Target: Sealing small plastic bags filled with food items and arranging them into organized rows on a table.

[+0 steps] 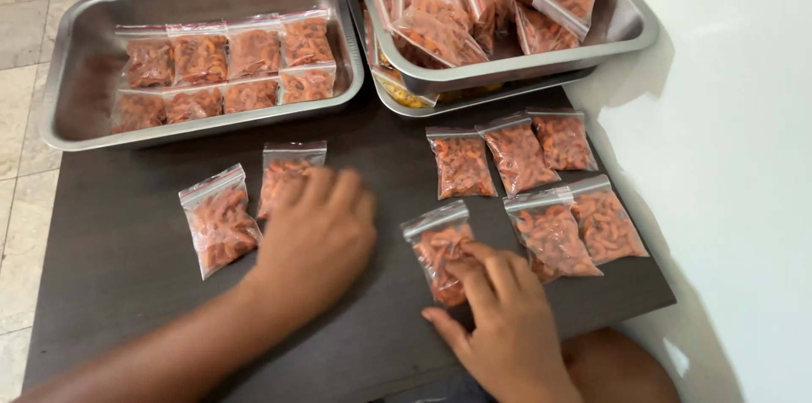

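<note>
Small clear zip bags of orange-red snack pieces lie on a dark brown table (pixel 127 251). My left hand (pixel 317 238) rests flat, fingers apart, over the lower part of one bag (pixel 288 168); another bag (pixel 218 219) lies just left of it. My right hand (pixel 499 318) presses its fingertips on a bag (pixel 436 242) near the table's front. To the right lie several more bags in two rows, such as one (pixel 461 164) and one (pixel 551 232).
A steel tray (pixel 76 48) at the back left holds two rows of filled bags. A second steel tray (pixel 630 27), stacked on another, is heaped with bags at the back right. A white wall (pixel 727 158) runs along the right; tiled floor lies to the left.
</note>
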